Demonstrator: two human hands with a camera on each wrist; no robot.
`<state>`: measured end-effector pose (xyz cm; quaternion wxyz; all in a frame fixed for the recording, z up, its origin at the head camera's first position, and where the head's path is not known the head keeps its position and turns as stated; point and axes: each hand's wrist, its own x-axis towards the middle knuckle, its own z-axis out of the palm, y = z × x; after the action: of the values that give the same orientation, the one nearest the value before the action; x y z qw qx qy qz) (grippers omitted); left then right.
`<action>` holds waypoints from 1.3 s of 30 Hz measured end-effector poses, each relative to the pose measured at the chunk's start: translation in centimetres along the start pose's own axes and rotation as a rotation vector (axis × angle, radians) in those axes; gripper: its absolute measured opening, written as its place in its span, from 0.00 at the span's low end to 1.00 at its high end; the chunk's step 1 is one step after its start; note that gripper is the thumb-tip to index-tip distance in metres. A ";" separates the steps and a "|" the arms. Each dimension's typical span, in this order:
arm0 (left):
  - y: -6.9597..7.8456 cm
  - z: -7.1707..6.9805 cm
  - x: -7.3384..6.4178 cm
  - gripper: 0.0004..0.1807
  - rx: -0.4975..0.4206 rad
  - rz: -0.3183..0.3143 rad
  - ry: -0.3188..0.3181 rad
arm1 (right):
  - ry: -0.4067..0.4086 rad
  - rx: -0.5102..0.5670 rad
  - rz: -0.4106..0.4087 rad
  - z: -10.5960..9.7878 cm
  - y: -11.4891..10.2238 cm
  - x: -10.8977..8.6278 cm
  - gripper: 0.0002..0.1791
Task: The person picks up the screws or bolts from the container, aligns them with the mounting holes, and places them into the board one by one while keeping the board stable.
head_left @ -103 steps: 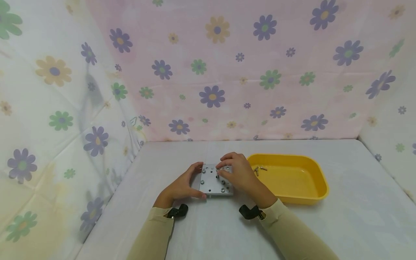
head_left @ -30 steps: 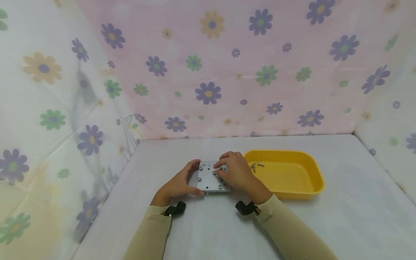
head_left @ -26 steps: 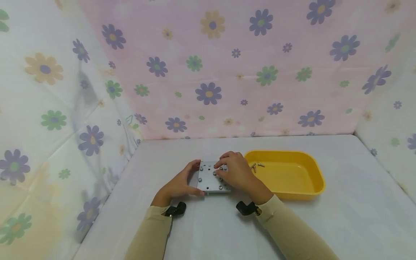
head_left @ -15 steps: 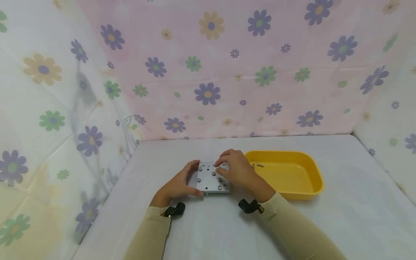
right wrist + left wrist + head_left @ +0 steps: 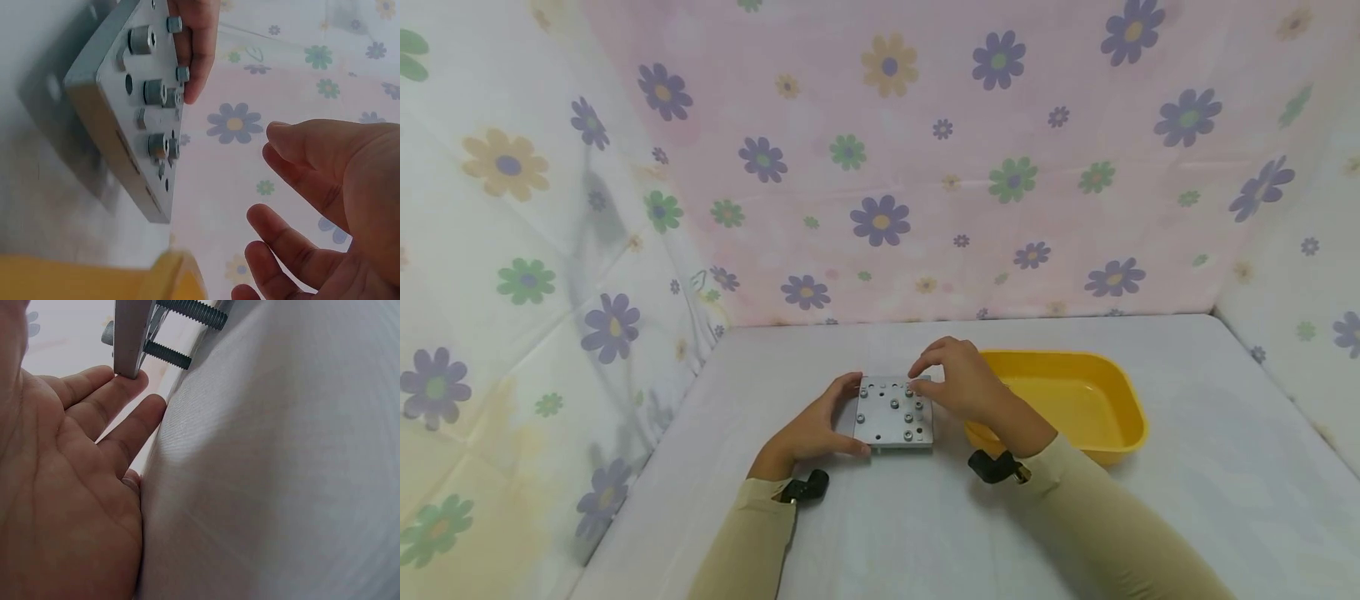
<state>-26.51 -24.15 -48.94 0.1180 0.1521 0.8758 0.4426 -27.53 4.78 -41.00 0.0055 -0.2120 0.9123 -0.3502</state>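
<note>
A silver metal plate [image 5: 877, 425] with holes lies under my hands, and several socket-head screws [image 5: 894, 404] stand in it. My left hand [image 5: 808, 433] holds the plate at its left side, thumb at the near edge and fingers at the far edge. Threaded screw shanks [image 5: 194, 311] stick out beneath the plate in the left wrist view. Over the plate's right far corner hovers my right hand [image 5: 966, 387]. Its fingers are bent and apart; the right wrist view shows nothing between them, and a gap separates them from the screw heads [image 5: 156, 92].
A yellow tray [image 5: 1075, 408] stands just right of the plate, partly covered by my right hand and forearm. White cloth [image 5: 880, 525] covers the table. Flowered fabric [image 5: 820, 217] hangs behind and on both sides.
Earlier my right hand held a screw upright over a middle hole; that screw now sits in the plate. The right hand has since drawn off to the right. My left hand keeps its place.
</note>
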 end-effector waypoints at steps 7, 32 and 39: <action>0.1 0.0 0.0 0.71 -0.005 0.009 0.003 | -0.014 -0.029 0.013 -1.5 0.6 -0.4 0.07; -0.1 0.0 0.0 0.70 0.011 0.015 0.001 | -0.125 -0.048 0.077 -5.4 4.6 -1.5 0.11; -0.3 0.0 0.1 0.70 0.012 0.017 0.003 | -0.139 -0.072 0.031 -6.2 5.9 -1.6 0.13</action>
<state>-26.61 -24.29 -49.20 0.1118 0.1597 0.8774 0.4384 -29.32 13.25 -40.30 0.0665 -0.2216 0.9249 -0.3016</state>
